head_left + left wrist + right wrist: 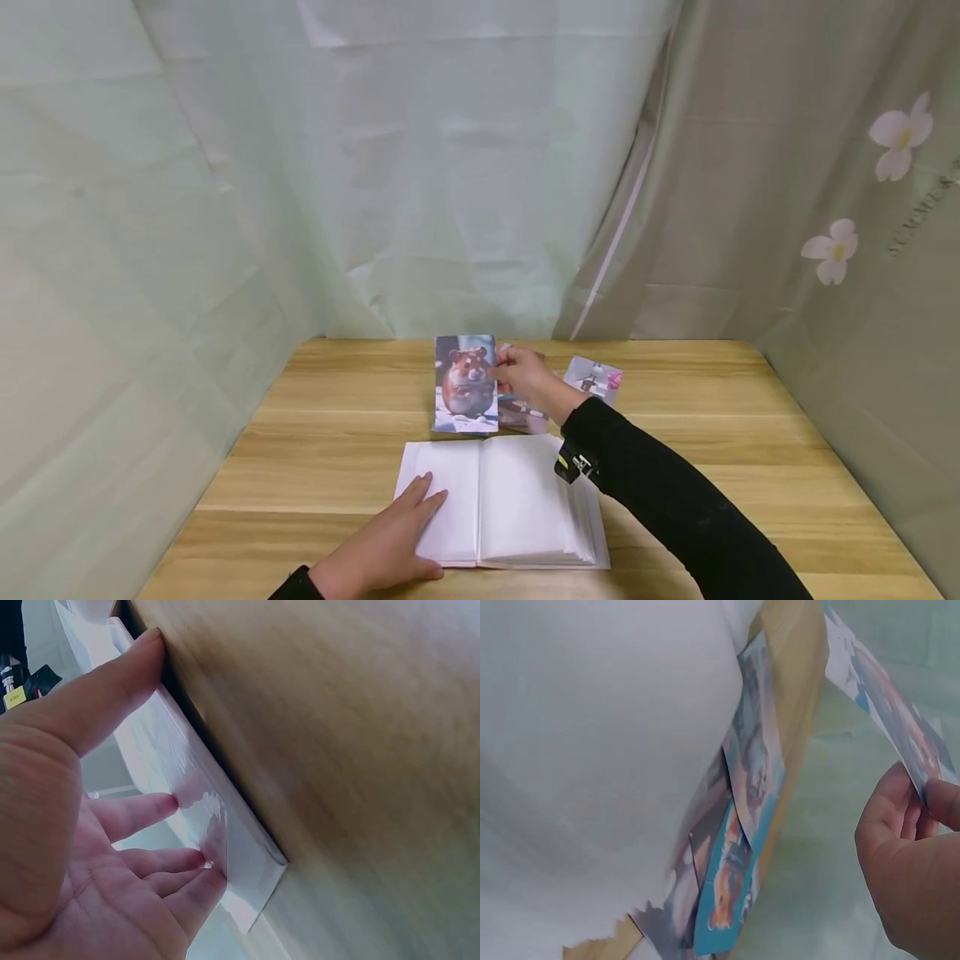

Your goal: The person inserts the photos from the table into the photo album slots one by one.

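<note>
Paper, rectangular and printed with a brown hamster, the picture card (pixel 467 396) is pinched at its right edge by the person's right-hand grip (pixel 534 380), raised beside other printed cards (pixel 594 377) on the pale wooden surface (pixel 330 450). The left-hand grip (pixel 390 533), fingers loosely extended, rests on an open white book (pixel 528 496).

Head view high, wrist views close

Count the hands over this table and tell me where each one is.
2. The left hand rests on the left side of the open book; the right hand pinches the hamster picture beyond it.
</note>
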Tool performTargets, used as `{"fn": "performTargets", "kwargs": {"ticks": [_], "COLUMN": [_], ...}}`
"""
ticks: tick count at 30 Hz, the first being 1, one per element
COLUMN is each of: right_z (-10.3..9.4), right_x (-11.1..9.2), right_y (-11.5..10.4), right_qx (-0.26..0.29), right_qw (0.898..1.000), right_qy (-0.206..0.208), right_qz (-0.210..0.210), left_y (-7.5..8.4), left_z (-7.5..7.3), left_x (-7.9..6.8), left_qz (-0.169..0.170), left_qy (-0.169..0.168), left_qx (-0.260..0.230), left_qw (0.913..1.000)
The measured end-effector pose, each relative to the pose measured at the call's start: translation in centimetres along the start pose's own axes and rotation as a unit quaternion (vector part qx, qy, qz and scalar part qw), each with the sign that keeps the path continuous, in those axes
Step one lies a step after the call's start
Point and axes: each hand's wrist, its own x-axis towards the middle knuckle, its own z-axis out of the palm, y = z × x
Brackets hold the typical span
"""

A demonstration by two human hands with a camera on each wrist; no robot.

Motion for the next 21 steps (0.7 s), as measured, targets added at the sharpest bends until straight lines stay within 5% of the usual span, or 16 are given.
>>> {"fn": "performTargets", "kwargs": {"ticks": [21], "right_z": [0.5], "right_x": [0.0], "right_y": [2.2], "right_qx": [0.143], "right_qw": [0.987], "right_qy": [0.016], "right_qz": [0.067], "left_y": [0.0], "left_z": [0.5], "left_x": [-0.3], "left_qz": [0.026], "left_qy": [0.004], "left_qx": [0.038], "left_qw": [0.9989]}}
